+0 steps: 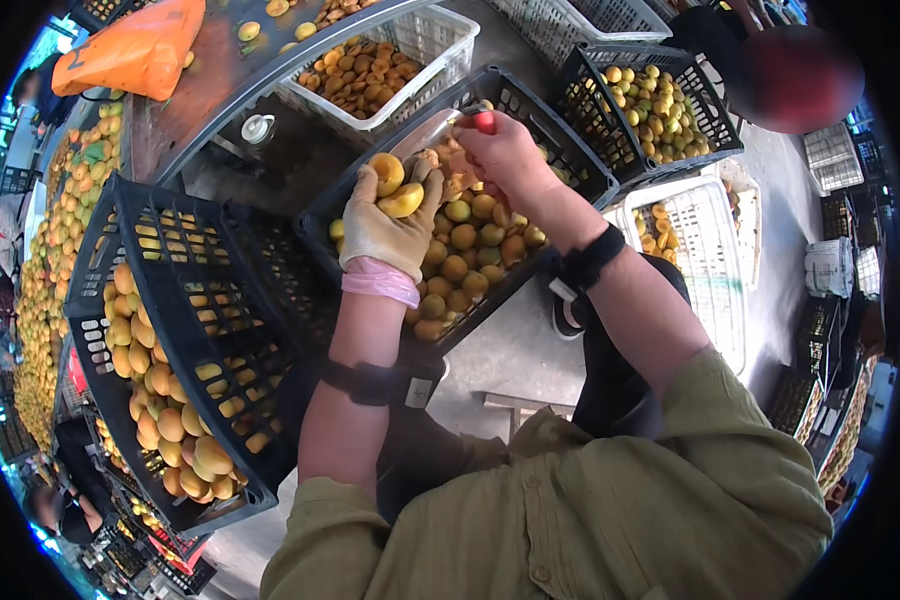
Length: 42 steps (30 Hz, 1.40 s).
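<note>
My left hand (388, 232), in a pale work glove with a pink cuff, is cupped palm up around yellow-orange apricots (403, 200); two show clearly between the thumb and fingers. Just to its right, my bare right hand (508, 160) is closed on a small tool with a red handle (484, 122). The tool's working end is too blurred to make out. Both hands are above a black plastic crate (597, 182) filled with whole apricots (462, 238), some greenish and some orange.
Left of my arm, a tilted black crate (255, 490) holds more apricots. Ahead, a white crate (460, 50) contains halved fruit beside a metal-edged table (155, 140) with an orange bag (135, 50). At right are another black crate (715, 150) of apricots and a white crate (705, 270).
</note>
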### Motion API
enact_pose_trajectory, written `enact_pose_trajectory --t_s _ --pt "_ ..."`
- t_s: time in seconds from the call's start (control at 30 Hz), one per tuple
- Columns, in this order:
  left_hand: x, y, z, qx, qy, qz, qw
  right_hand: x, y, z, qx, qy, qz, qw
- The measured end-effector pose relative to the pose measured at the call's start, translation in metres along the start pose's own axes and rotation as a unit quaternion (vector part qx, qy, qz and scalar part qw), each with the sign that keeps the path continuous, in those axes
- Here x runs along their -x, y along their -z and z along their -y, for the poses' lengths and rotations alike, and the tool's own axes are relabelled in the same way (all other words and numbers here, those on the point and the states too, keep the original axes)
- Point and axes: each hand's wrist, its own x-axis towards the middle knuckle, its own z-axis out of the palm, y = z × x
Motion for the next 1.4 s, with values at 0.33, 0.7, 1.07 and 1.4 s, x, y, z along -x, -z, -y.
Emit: enact_pose_trajectory --t_s 0.33,0.7,1.07,1.4 --pt "-0.017 0.024 0.002 -0.093 0.07 0.123 0.986 0.037 0.003 0.014 0.017 0.234 -0.048 0.971" --pt "-0.093 0.039 -0.002 -0.152 0.01 0.047 0.987 0.057 0.022 0.04 -0.174 0.084 -0.022 0.981" --pt "-0.084 0.071 0.016 -0.563 0.026 -0.088 0.822 0.058 0.072 0.063 -0.175 0.116 -0.049 0.976" --pt "-0.11 0.087 0.146 -0.911 -0.143 0.059 0.381 0.053 0.082 0.069 -0.165 0.101 -0.044 0.98"
